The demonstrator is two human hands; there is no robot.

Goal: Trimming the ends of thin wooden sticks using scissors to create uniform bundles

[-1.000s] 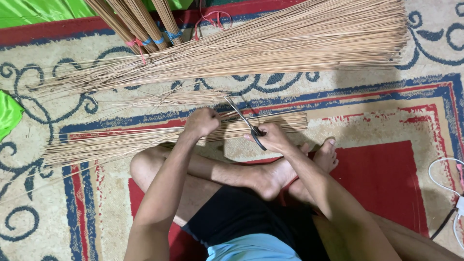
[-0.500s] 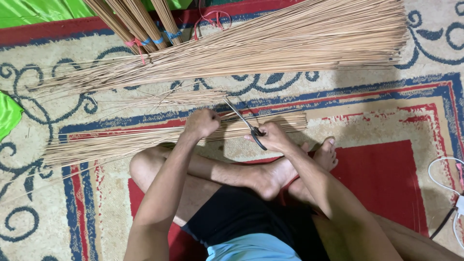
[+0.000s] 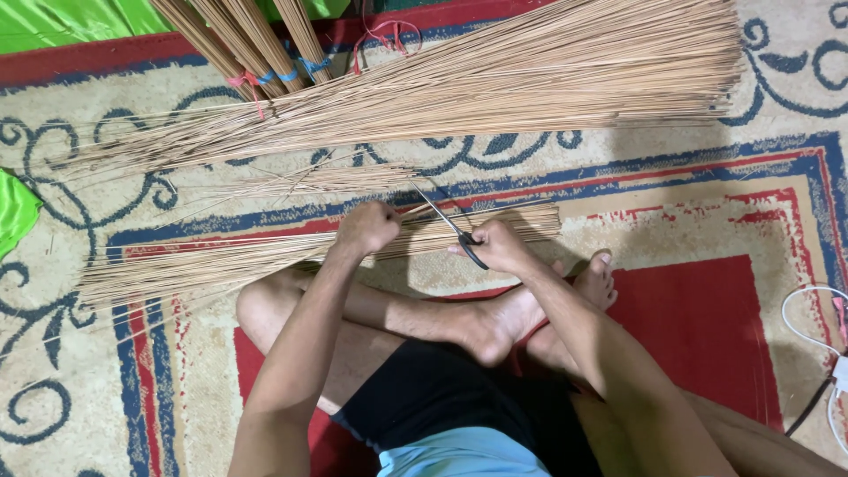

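Near the middle of the frame the left hand (image 3: 367, 227) is curled into a fist around a few thin sticks (image 3: 415, 210) lifted off the small bundle of brown sticks (image 3: 265, 254), which lies across the patterned carpet (image 3: 707, 221) from the left side of the frame to just right of centre. Just to its right, the right hand (image 3: 502, 247) is closed through the black handles of a pair of scissors (image 3: 450, 224), whose narrow blades point up and to the left and meet the held sticks close to the left fist. Above both hands, a much larger fan of the same sticks (image 3: 495, 84) spreads across the upper half of the frame. At the upper left, 3 tied bundles (image 3: 252, 44) slant in, bound with pink and blue bands. Bright green cloth (image 3: 62, 22) shows in the upper left corner, and a white cable (image 3: 808, 314) lies at the right edge.
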